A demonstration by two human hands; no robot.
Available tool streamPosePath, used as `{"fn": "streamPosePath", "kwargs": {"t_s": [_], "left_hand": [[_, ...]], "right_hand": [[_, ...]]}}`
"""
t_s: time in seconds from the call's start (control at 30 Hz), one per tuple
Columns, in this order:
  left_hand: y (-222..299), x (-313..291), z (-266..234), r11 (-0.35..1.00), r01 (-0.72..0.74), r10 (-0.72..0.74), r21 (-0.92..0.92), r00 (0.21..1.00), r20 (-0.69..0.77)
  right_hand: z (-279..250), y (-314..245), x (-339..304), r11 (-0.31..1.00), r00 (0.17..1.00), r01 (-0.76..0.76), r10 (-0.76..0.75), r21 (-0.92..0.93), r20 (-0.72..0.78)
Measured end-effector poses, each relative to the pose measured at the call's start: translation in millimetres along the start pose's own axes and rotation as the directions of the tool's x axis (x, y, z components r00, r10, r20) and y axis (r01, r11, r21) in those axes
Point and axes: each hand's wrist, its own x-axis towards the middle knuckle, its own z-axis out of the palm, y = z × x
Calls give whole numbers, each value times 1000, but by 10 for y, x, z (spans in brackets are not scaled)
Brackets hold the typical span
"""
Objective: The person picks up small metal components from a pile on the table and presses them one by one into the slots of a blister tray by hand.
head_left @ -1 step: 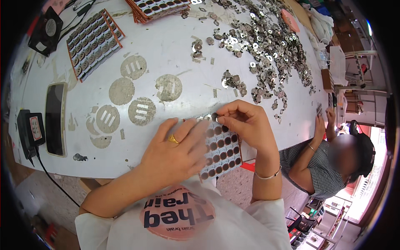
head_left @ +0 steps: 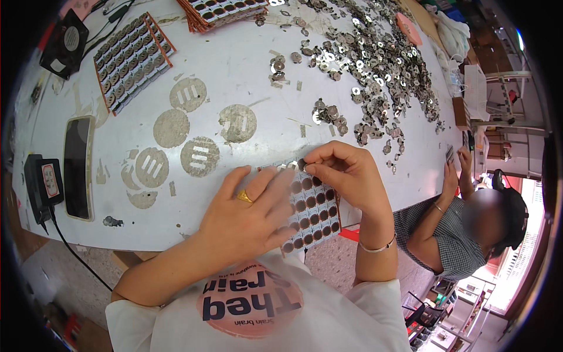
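A board panel point(head_left: 312, 218) with rows of dark round spots on white-and-blue squares lies at the table's near edge, in front of my body. Over its left side, my left hand point(head_left: 243, 202) spreads its fingers; the fingertips are blurred and hide part of the panel. At the panel's far edge, my right hand point(head_left: 349, 173) pinches a small round metal piece point(head_left: 302, 165) between thumb and index finger. Shiny metal bits point(head_left: 287, 166) show beside that pinch.
A heap of small metal pieces point(head_left: 387, 70) spreads over the far right. Filled panels point(head_left: 132, 61) lie far left, and a panel stack point(head_left: 220, 13) at the back. A phone point(head_left: 78, 167) and black adapter point(head_left: 44, 185) sit left. Another person point(head_left: 451, 229) works at right.
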Motion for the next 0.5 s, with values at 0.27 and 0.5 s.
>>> {"fn": "streamPosePath", "kwargs": {"t_s": [0.27, 0.5], "left_hand": [[41, 0, -30, 1000, 23, -22, -13, 997, 76], [67, -5, -15, 999, 41, -41, 3, 997, 72]], "right_hand": [[108, -26, -5, 963, 984, 162, -173, -214, -34], [136, -8, -41, 947, 984, 141, -165, -288, -61]]}}
